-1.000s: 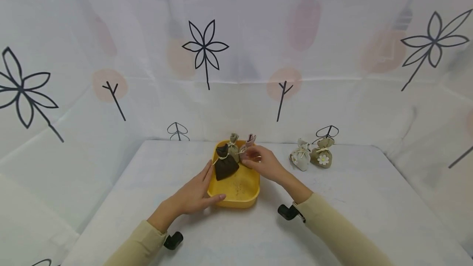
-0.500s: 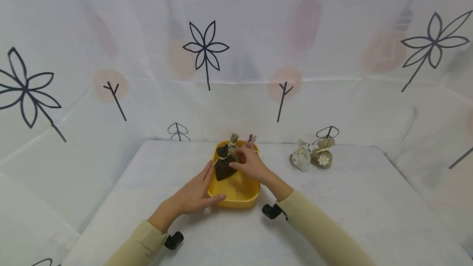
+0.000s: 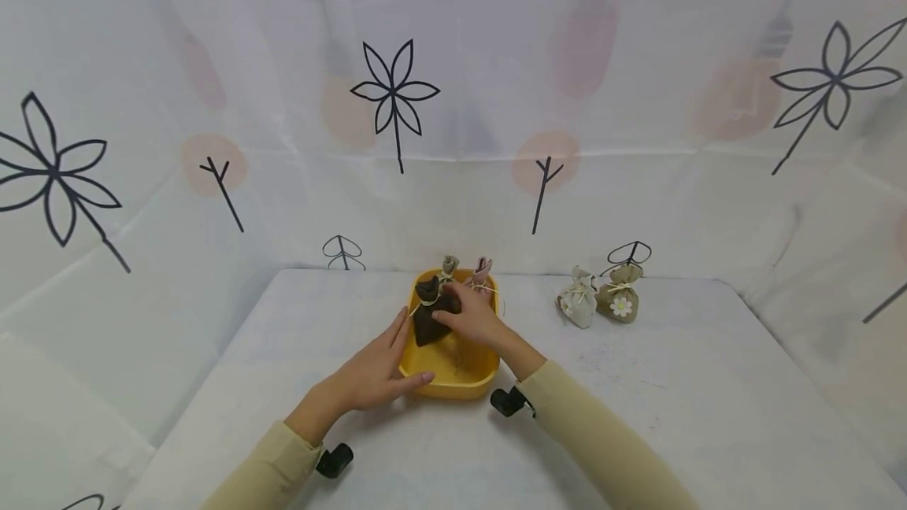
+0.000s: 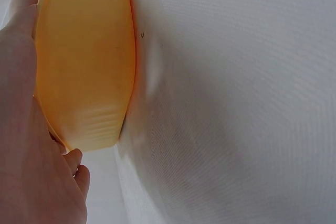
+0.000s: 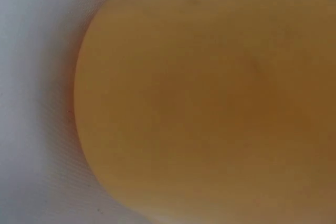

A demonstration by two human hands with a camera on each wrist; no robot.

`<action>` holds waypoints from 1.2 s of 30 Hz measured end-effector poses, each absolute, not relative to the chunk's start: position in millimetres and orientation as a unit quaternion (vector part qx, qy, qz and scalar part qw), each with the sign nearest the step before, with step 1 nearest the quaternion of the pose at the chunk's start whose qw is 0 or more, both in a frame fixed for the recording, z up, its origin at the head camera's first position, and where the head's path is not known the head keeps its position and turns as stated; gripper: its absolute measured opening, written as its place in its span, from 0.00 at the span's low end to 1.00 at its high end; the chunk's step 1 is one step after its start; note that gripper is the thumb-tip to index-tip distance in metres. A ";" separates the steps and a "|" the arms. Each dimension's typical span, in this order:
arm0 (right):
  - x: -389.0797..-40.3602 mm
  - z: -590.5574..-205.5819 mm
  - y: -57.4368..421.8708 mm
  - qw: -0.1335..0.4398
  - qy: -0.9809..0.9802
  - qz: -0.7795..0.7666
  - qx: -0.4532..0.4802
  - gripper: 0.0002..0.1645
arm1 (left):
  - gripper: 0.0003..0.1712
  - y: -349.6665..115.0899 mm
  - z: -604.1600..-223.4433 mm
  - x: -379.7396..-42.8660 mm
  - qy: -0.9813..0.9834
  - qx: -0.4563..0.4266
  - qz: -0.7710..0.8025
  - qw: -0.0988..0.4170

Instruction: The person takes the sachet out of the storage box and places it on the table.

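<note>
Head view, right hand (image 3: 478,318) partly covering dark pouch (image 3: 429,327), grip unclear

Matt cloth pouches (image 3: 428,327), smooth plastic tub (image 3: 453,391)

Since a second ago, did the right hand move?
Yes, left: in the head view, the right hand went across the yellow tray from pink bag to dark bag.

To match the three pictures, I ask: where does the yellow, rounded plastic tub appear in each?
Head: the yellow, rounded plastic tub, lower centre.
Left wrist: tub at upper left, beside the left hand.
Right wrist: tub blurred, filling centre and right.
Shared landmark: the white table surface, next to the tub in every view.
</note>
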State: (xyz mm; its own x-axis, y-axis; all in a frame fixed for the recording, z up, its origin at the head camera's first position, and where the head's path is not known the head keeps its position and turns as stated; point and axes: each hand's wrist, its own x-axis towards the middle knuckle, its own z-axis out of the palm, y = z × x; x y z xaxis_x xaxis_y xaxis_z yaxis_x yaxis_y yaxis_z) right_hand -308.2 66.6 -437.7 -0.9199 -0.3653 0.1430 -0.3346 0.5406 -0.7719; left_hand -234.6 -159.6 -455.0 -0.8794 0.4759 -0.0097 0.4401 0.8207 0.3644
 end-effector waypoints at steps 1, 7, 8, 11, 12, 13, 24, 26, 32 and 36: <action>-308.4 -438.3 66.7 0.018 0.878 -0.436 -0.199 0.36 | 0.63 -159.5 -455.0 -234.7 0.952 0.241 0.180 0.050; -308.9 -442.4 67.9 0.003 0.879 -0.435 -0.197 0.35 | 0.65 -158.1 -454.8 -235.5 0.952 0.243 0.176 0.051; -308.7 -442.8 68.0 -0.001 0.879 -0.434 -0.197 0.34 | 0.65 -157.9 -454.8 -235.6 0.952 0.244 0.176 0.051; -308.7 -444.0 68.2 -0.013 0.878 -0.433 -0.204 0.33 | 0.65 -157.6 -454.5 -235.6 0.952 0.245 0.176 0.049; -308.8 -444.4 68.3 -0.017 0.877 -0.432 -0.210 0.31 | 0.65 -157.6 -454.2 -235.5 0.952 0.246 0.176 0.049; -309.1 -444.5 68.3 -0.018 0.875 -0.434 -0.216 0.29 | 0.65 -157.5 -453.7 -235.4 0.952 0.246 0.177 0.050; -309.8 -440.4 67.0 -0.017 0.862 -0.444 -0.245 0.17 | 0.66 -159.2 -450.6 -234.7 0.953 0.245 0.174 0.045; -309.8 -440.6 66.7 -0.020 0.862 -0.444 -0.244 0.16 | 0.66 -159.5 -450.3 -234.6 0.952 0.245 0.176 0.045; -306.5 -441.0 67.4 -0.033 0.859 -0.457 -0.228 0.16 | 0.64 -159.6 -451.0 -234.4 0.952 0.247 0.177 0.046; -300.3 -437.1 69.0 -0.049 0.854 -0.466 -0.226 0.15 | 0.64 -159.3 -453.7 -234.5 0.951 0.249 0.177 0.043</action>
State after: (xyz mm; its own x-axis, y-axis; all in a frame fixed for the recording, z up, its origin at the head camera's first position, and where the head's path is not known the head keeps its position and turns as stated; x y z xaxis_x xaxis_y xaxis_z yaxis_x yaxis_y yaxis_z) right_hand -300.3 69.0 -437.1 -0.8930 -0.3411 0.2937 -0.4316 0.4639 -0.7736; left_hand -234.5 -159.3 -453.7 -0.8725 0.4886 0.0067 0.4583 0.8135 0.3581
